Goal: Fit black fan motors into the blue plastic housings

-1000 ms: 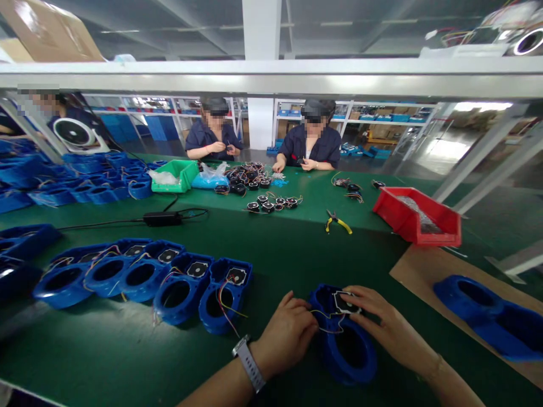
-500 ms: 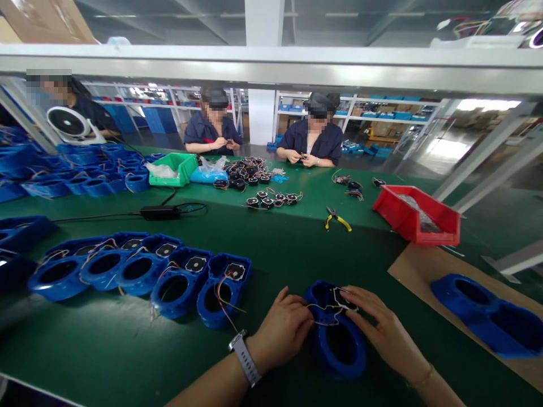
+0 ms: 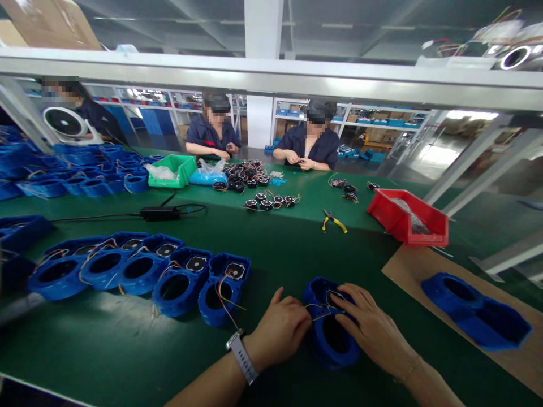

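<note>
A blue plastic housing (image 3: 337, 358) with a round ring at its near end lies on the green table between my hands. Thin wires (image 3: 319, 306) run across it, yellow and pale ones among them. My left hand (image 3: 280, 328) is closed at the housing's left side, its fingertips pinching these wires. From the right, my right hand (image 3: 371, 325) reaches over the housing, with fingers and thumb on a small black motor with a white edge (image 3: 330, 293) seated in the far part. Those fingers cover much of the motor.
Left of my hands stands a row of blue housings (image 3: 176, 305) with motors and wires. Beyond lie yellow-handled pliers (image 3: 334, 221), loose motors (image 3: 266, 204), a green bin (image 3: 182, 169) and a red bin (image 3: 407, 226). Another blue housing (image 3: 477, 311) rests on cardboard (image 3: 401, 265). Co-workers sit opposite.
My right hand has shifted slightly left and further over the motor, covering more of it. The housing sits a little further left and away from me. My left hand still pinches the wires.
</note>
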The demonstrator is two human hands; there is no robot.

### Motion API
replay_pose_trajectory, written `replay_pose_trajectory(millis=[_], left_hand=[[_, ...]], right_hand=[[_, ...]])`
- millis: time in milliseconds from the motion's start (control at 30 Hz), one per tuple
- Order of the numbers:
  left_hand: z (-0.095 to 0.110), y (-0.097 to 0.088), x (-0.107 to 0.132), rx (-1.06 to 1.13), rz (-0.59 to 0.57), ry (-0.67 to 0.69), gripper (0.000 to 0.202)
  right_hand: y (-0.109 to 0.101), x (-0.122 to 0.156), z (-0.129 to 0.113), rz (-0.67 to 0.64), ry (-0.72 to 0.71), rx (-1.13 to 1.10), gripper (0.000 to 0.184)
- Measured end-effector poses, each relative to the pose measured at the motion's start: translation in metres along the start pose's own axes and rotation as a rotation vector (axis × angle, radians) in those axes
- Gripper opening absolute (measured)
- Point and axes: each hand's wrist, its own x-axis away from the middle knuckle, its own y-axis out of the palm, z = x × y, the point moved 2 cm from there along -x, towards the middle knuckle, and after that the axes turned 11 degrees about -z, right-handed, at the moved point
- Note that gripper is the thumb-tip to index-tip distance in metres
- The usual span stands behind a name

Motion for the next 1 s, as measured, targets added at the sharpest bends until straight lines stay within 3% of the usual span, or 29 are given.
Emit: replay_pose_trajectory(millis=[233, 300, 367, 500, 633, 867, 1000], left_hand=[[0.016, 0.001, 0.029, -0.145, -0.059, 0.093, 0.013], [0.016, -0.007, 0.047, -0.125, -0.030, 0.094, 0.012], [0.011, -0.022, 0.066, -0.112, 0.054, 0.043, 0.029], [-0.021, -0.054, 0.105, -0.303, 0.225, -0.186, 0.054], [-0.065, -0.064, 0.132, -0.500, 0.244, -0.383, 0.055], [-0.104, -0.065, 0.149, -0.584, 0.272, -0.445, 0.040], [-0.132, -0.071, 0.164, -0.645, 0.295, -0.428, 0.036]], right_hand=[[0.023, 0.007, 0.002, -0.008, 0.056, -0.084, 0.058], [0.030, 0.000, -0.003, 0.013, 0.037, -0.129, 0.059], [0.036, -0.013, -0.017, 0.020, 0.014, -0.158, 0.060], [0.041, -0.045, -0.061, 0.032, -0.006, -0.160, 0.060], [0.043, -0.073, -0.104, 0.060, -0.031, -0.157, 0.054], [0.040, -0.102, -0.147, 0.010, 0.013, -0.164, 0.050], [0.042, -0.112, -0.171, 0.065, 0.015, -0.196, 0.048]])
